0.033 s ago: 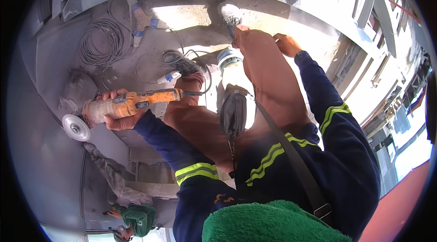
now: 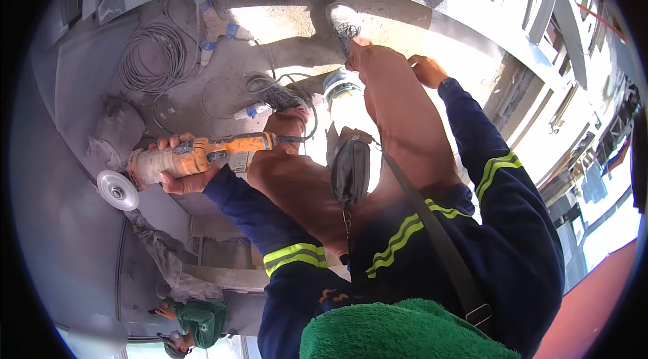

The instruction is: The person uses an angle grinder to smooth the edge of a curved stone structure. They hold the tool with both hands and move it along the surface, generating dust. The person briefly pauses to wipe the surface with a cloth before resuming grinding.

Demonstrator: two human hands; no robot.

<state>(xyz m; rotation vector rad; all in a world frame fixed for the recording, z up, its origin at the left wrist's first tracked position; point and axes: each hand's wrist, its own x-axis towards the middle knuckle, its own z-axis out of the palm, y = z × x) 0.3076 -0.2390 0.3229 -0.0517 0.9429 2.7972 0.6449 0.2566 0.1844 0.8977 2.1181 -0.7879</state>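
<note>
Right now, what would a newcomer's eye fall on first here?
First, the orange grinder at left, gripped by the fingers of the left hand, with a pale round disc at its left end. Next, the fuzzy green cloth at the bottom edge. Then the coiled cable at upper left and a co-worker in green at lower left.

Floor: dusty, grey, part shaded, part brightly sunlit.
Upper left: a coiled grey cable in loose rings.
Beside the coil: a white three-way connector with blue bands.
Nearer the middle: a white-and-blue plug beside a dusty shoe.
Farther off: another laced shoe.
</note>
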